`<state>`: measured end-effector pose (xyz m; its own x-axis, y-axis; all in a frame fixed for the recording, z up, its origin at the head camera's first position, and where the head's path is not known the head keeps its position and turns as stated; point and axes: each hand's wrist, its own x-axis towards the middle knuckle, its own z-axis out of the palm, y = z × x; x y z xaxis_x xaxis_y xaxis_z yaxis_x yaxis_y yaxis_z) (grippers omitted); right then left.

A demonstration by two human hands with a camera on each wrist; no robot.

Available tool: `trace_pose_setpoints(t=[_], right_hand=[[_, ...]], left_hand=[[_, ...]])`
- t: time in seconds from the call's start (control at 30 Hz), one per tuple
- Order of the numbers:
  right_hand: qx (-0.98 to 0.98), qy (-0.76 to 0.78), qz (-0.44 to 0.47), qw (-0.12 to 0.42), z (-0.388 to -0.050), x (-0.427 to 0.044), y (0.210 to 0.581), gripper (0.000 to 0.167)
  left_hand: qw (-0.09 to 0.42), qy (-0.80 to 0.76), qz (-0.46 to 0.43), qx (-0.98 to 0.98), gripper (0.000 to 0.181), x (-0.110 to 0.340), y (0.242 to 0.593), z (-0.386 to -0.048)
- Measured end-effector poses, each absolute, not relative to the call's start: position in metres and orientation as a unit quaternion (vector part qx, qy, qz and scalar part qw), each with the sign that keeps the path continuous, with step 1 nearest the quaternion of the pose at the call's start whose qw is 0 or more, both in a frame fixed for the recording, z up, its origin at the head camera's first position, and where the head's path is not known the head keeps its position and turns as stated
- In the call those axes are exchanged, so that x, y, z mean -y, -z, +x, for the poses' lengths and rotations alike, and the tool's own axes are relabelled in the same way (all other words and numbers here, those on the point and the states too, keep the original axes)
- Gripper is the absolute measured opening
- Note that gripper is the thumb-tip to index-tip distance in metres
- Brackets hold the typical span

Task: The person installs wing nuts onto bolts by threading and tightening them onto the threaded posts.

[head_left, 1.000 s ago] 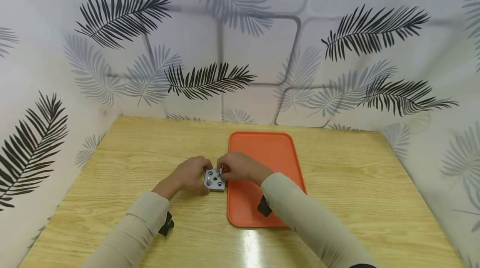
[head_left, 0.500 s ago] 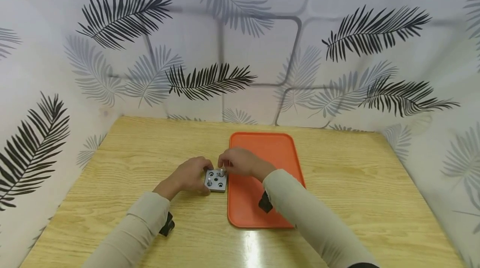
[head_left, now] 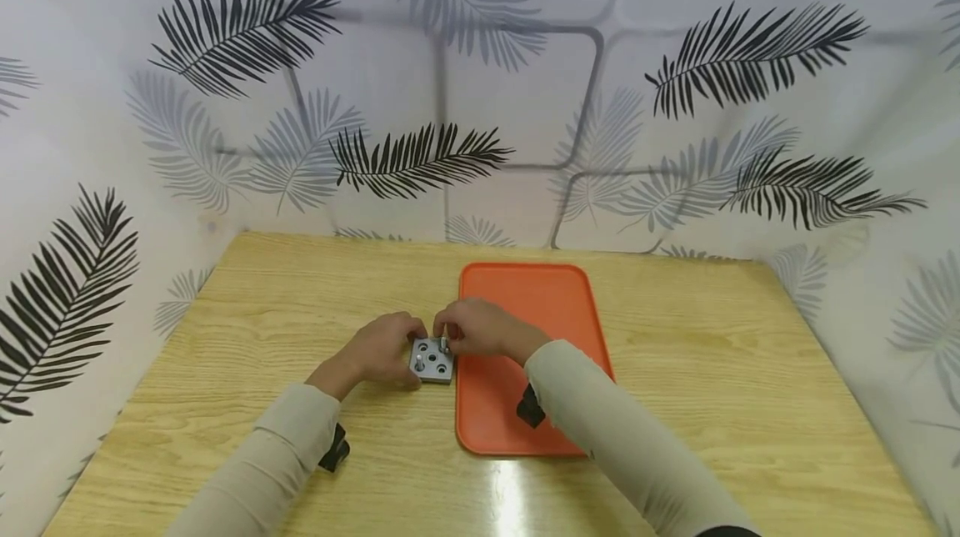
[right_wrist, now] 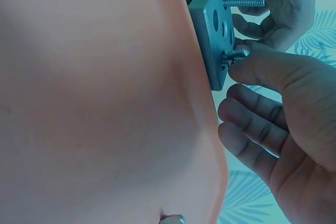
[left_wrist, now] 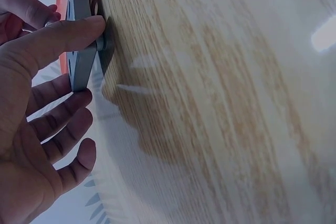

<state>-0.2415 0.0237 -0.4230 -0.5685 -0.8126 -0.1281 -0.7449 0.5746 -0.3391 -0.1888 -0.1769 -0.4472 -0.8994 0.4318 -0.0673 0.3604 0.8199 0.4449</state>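
A square grey metal plate (head_left: 431, 373) with several holes lies against the left rim of the orange tray (head_left: 510, 429). My left hand (head_left: 381, 349) grips it by opposite edges, thumb on the near side. One threaded bolt (right_wrist: 244, 2) stands up from a hole near the left hand. At the opposite corner, a second bolt (right_wrist: 238, 54) projects from the plate, and my right hand (head_left: 480, 327) pinches it between thumb and index finger. The other right fingers hang loosely bent. In the left wrist view, the plate (left_wrist: 80, 69) appears edge-on, with a round part beneath it.
A small shiny metal piece (right_wrist: 173, 219) shows on the tray at the bottom of the right wrist view. The wooden table (head_left: 712, 370) extends to both sides, with leaf-patterned cloth (head_left: 510, 103) behind it.
My right fingers rose slightly off the second bolt, then came back down to it. The left hand and the plate have stayed practically where they were.
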Motion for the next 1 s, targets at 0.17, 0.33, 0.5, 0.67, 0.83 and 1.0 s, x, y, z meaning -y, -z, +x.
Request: trace_pose_setpoints(t=[0.17, 0.33, 0.5, 0.67, 0.83, 1.0], right_hand=[[-0.879, 0.129, -0.442, 0.129, -0.24, -0.026, 0.424, 0.004], [-0.873, 0.143, -0.446, 0.135, -0.24, -0.03, 0.425, 0.013], [-0.869, 0.189, -0.432, 0.154, -0.243, -0.036, 0.425, 0.007], [-0.864, 0.189, -0.437, 0.164, -0.245, -0.037, 0.425, 0.029], [-0.855, 0.187, -0.449, 0.183, -0.244, -0.033, 0.425, 0.031], [-0.854, 0.186, -0.456, 0.168, -0.243, -0.032, 0.427, 0.022]], left_hand=[[0.085, -0.214, 0.211, -0.95, 0.051, 0.176, 0.448, -0.188], [0.092, -0.209, 0.206, -0.952, 0.05, 0.175, 0.446, -0.188], [0.096, -0.208, 0.205, -0.952, 0.05, 0.174, 0.444, -0.188], [0.096, -0.212, 0.208, -0.95, 0.051, 0.175, 0.447, -0.189], [0.091, -0.214, 0.212, -0.949, 0.051, 0.175, 0.446, -0.188], [0.097, -0.211, 0.206, -0.951, 0.051, 0.175, 0.444, -0.189]])
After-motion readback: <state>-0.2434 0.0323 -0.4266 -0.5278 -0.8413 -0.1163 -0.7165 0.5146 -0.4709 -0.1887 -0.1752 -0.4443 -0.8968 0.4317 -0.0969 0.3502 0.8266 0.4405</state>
